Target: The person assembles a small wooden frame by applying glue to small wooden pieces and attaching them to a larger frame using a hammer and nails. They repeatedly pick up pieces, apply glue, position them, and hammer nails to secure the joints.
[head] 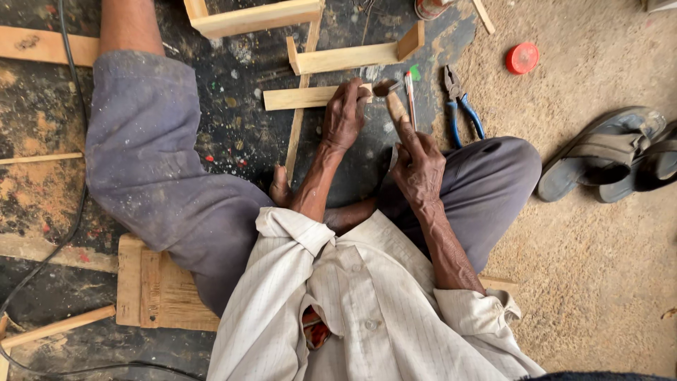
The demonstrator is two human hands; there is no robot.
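- gripping a hammer (392,99) by its wooden handle, the right hand (417,166) is closed just right of the strip (310,97).
- left hand (343,113) curls on the strip's right end, fingertips pinched; holding a nail? cannot tell.
- hammer looks stiff, head-heavy; best held low on handle.
- strip seems light, rigid.
- pliers (462,106) lie right of the strip.

No packages, labels, signs, screens.

Head camera (close) — looking straight down.
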